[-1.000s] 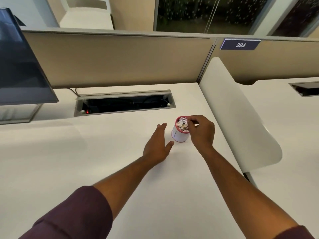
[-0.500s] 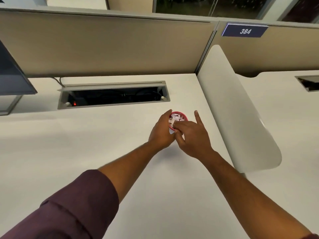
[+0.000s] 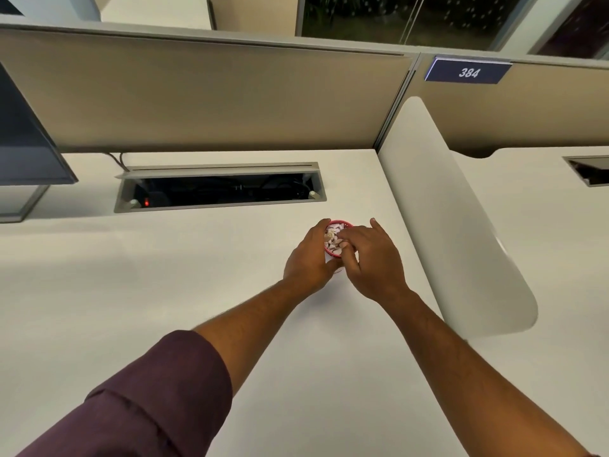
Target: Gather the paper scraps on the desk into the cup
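1. While the desk (image 3: 164, 291) shows no loose scraps, treat this as final packing.
2. Keep the left hand (image 3: 308, 258) wrapped around the cup (image 3: 339, 223), just in front of the cable tray (image 3: 220, 188).
3. Let the right hand (image 3: 369, 255), fingertips bent into the cup's mouth, press gently.
4. Paper scraps (image 3: 333, 239) fill it to the brim; don't spill them.

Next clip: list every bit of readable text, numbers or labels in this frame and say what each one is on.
"384" in white digits, on the dark blue sign fixed to the top of the tan partition, upper right.
The cup between the two hands has a red rim; any print on its side is hidden by the left hand and right hand.
No other text can be read.
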Demonstrator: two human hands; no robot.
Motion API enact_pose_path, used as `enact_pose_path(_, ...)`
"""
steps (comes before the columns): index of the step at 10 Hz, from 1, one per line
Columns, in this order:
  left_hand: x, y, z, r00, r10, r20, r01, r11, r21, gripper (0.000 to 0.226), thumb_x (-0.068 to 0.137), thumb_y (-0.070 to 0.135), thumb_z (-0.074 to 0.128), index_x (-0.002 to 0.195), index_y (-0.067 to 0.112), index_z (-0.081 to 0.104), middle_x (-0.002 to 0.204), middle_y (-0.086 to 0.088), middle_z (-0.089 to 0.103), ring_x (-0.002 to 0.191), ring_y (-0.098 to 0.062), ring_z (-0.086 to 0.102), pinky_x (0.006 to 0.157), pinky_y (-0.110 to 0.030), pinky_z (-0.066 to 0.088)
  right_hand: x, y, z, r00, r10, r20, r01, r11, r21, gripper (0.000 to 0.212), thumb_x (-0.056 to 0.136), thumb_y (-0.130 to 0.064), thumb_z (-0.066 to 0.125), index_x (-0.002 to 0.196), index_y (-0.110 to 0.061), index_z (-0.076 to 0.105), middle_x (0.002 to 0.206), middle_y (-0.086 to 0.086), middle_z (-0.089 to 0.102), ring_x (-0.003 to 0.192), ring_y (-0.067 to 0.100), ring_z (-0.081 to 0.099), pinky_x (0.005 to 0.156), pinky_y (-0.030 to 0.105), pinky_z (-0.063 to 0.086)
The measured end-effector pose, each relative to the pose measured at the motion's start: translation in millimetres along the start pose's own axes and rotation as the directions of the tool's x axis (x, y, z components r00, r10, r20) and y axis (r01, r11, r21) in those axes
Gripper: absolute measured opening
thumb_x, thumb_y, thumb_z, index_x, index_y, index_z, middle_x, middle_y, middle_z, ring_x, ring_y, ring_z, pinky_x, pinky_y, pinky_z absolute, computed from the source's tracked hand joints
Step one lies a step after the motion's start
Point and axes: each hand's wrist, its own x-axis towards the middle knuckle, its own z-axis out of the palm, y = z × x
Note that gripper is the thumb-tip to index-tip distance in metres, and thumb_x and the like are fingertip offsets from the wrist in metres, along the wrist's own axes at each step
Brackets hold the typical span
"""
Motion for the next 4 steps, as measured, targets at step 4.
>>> enact_pose_path(4,-14.5,14.8,-12.4,0.994,-0.039,0.102,0.038,0.999,0.014,0.109,0.083,0.048,0.075,0.16,0.021,0.002,0.169,0.002,0.005,0.156,-0.023,0.002,0.125,-0.044,0.019,-21.1,-16.9,-4.2,0.991,0.119,-0.06,-0.112,0.988,0.109,0.049,0.098,-0.028,0.036,0.13,-0.007,0.067,0.13,0.009,0.071,0.119,0.025,0.065,0.123,0.039,0.033)
